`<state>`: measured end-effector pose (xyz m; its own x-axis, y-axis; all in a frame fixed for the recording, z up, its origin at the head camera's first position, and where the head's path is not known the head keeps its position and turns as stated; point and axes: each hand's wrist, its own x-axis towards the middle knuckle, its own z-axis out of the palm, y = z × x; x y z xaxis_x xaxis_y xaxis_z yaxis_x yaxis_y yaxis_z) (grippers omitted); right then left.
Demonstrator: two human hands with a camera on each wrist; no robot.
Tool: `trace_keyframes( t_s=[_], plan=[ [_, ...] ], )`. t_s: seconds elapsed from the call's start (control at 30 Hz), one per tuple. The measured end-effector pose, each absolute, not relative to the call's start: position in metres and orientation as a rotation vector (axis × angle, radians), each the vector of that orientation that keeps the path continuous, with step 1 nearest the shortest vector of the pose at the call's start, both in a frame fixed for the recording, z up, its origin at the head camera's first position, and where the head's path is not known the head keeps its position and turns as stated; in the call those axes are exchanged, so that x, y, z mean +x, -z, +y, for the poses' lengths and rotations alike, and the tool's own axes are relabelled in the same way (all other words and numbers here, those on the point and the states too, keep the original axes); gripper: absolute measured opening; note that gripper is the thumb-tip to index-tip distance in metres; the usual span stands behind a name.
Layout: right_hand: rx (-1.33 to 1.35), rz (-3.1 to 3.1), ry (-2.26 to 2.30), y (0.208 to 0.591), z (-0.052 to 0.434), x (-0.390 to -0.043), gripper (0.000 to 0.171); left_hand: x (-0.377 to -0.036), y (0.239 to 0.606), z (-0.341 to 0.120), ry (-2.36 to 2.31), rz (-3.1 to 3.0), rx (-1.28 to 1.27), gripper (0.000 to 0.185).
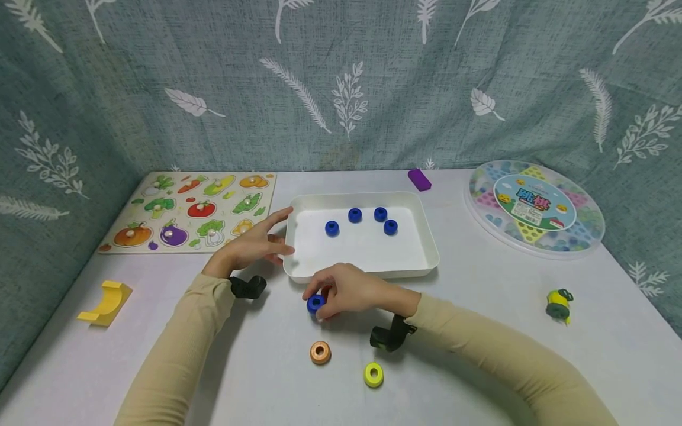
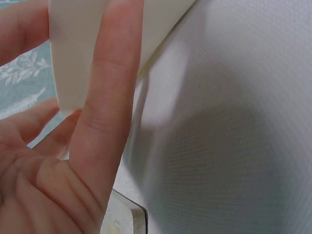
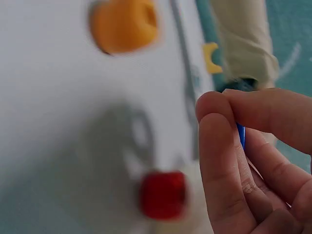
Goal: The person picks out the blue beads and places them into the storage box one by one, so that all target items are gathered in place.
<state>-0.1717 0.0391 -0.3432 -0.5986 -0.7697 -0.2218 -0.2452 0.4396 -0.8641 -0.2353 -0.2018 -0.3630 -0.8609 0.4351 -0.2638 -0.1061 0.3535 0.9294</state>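
Observation:
My right hand [image 1: 348, 288] pinches a blue ring-shaped bead [image 1: 315, 303] between thumb and fingers, just in front of the white tray [image 1: 359, 274]. In the right wrist view only a sliver of that blue bead [image 3: 241, 135] shows behind the fingers. Four-cornered and shallow, the tray has several blue beads [image 1: 354, 215] on its floor. At its left wall, my left hand [image 1: 253, 244] rests with thumb and index finger spread along the rim. The left wrist view has the extended thumb [image 2: 107, 92] across the tray's outer wall [image 2: 73, 53].
Nearer me lie an orange-brown bead [image 1: 320, 352] and a yellow-green bead [image 1: 373, 375]. A red bead [image 3: 163, 195] shows in the right wrist view. Around stand a vegetable puzzle board [image 1: 183, 212], yellow arch block [image 1: 108, 303], purple block [image 1: 420, 180], round game box [image 1: 535, 207] and small toy [image 1: 559, 305].

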Motion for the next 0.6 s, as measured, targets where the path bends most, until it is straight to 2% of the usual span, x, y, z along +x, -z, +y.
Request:
trace_keyframes(
  t_s=[0.17, 0.37, 0.6],
  plan=[
    [-0.737, 2.133, 1.176, 0.319, 0.049, -0.194, 0.031, -0.235, 0.363, -0.202, -1.512, 2.160, 0.276, 0.090],
    [-0.557, 2.237, 1.266, 0.295, 0.068, -0.237, 0.035, -0.236, 0.364, -0.201, -1.518, 2.148, 0.255, 0.091],
    [-0.360, 2.340, 1.256, 0.302, 0.089, -0.273, 0.037, -0.236, 0.363, -0.201, -1.528, 2.146, 0.260, 0.091]
  ],
)
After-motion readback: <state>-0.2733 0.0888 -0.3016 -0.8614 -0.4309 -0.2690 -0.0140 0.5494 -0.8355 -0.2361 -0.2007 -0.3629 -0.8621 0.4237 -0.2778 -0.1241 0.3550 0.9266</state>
